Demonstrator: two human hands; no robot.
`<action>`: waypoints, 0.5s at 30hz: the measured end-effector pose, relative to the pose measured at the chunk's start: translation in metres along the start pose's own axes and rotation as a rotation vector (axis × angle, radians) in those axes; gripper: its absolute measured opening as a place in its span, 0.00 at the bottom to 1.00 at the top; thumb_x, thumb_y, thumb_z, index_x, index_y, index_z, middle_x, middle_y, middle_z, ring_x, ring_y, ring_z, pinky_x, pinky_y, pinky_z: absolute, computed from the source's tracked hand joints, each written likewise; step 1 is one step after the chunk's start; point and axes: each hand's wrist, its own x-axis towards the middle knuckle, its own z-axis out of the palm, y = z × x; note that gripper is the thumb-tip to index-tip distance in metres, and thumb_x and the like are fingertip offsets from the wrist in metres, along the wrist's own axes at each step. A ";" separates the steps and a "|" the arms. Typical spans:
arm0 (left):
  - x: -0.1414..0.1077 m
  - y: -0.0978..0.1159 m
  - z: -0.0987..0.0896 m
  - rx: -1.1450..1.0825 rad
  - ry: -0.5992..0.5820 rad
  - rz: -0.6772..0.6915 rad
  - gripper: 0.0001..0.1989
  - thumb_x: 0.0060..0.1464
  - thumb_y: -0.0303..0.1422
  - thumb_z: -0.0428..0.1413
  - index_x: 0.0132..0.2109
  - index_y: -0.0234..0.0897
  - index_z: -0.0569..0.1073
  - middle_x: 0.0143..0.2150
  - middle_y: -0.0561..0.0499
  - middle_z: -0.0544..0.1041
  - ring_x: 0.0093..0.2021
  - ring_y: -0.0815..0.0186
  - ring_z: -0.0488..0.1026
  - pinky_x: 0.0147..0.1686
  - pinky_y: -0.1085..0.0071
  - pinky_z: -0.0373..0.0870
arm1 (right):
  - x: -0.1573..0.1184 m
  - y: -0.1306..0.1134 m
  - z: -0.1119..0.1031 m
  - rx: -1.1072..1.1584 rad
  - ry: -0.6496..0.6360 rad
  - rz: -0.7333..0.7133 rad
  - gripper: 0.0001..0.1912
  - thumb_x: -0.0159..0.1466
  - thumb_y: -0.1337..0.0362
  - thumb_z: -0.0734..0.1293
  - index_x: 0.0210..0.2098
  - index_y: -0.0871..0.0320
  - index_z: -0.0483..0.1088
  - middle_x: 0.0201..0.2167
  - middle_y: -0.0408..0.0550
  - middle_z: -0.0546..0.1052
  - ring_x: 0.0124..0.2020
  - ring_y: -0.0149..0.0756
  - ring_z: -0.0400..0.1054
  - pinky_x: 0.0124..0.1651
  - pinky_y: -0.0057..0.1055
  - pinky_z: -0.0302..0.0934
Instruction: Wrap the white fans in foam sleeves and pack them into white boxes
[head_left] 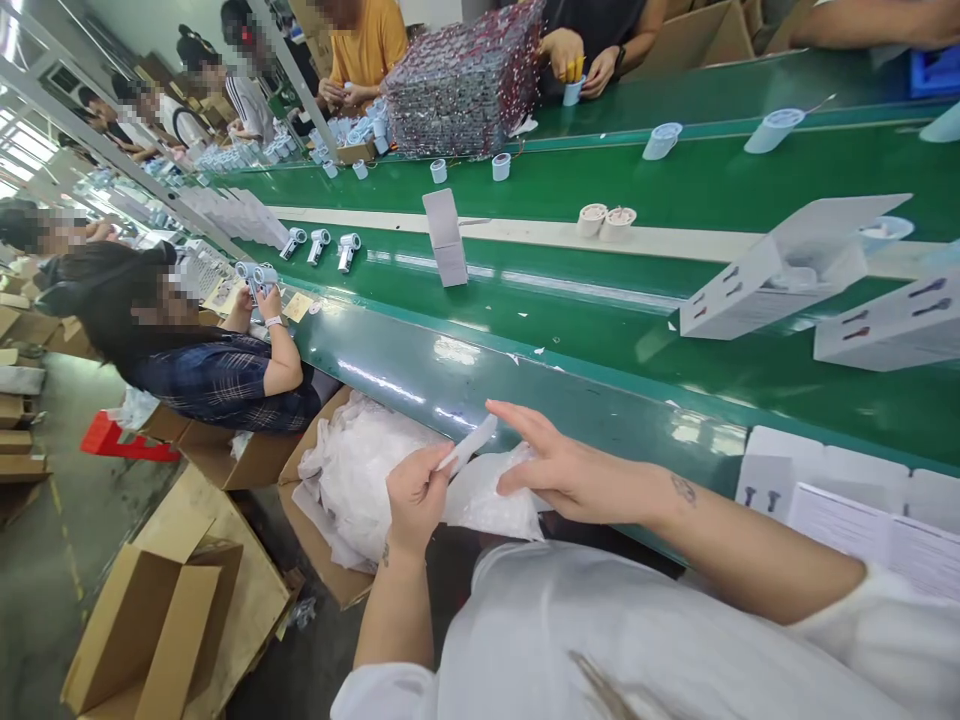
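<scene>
My left hand (416, 498) pinches the edge of a thin white plastic bag (484, 495) between thumb and fingers. The bag hangs down in front of my body. My right hand (547, 460) is beside it with index finger stretched out and thumb apart, the lower fingertips over the bag; whether they touch it I cannot tell. Just beyond my left hand, a cardboard box (330, 570) holds a heap of similar white bags (367, 470). To the right of my right forearm lie white cartons (787, 460) and printed sheets (847, 520).
A green conveyor belt (570, 350) runs across in front, carrying open white boxes (772, 285) and light-blue handheld devices (349, 252). A co-worker (217, 370) sits at the left holding such devices. More people work across the line. An open cardboard box (150, 630) stands at lower left.
</scene>
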 end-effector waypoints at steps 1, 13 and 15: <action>-0.001 0.004 0.000 -0.004 -0.032 0.038 0.13 0.55 0.23 0.55 0.45 0.41 0.78 0.41 0.48 0.81 0.40 0.64 0.79 0.43 0.69 0.75 | 0.000 -0.001 -0.001 0.013 -0.005 -0.007 0.15 0.64 0.73 0.60 0.43 0.55 0.75 0.72 0.45 0.37 0.71 0.50 0.34 0.64 0.51 0.47; -0.069 -0.090 -0.007 -0.547 -0.240 -1.084 0.20 0.48 0.46 0.63 0.30 0.29 0.77 0.28 0.42 0.78 0.29 0.62 0.75 0.34 0.66 0.73 | -0.018 0.027 0.033 0.251 -0.165 0.239 0.20 0.68 0.65 0.55 0.56 0.51 0.67 0.41 0.50 0.76 0.45 0.40 0.69 0.66 0.52 0.43; -0.057 -0.158 -0.007 -0.317 0.180 -1.295 0.16 0.45 0.40 0.65 0.34 0.30 0.75 0.29 0.47 0.76 0.29 0.67 0.74 0.36 0.69 0.71 | -0.014 0.029 0.048 0.282 -0.211 0.333 0.24 0.68 0.63 0.56 0.62 0.53 0.61 0.46 0.54 0.75 0.50 0.43 0.67 0.60 0.47 0.55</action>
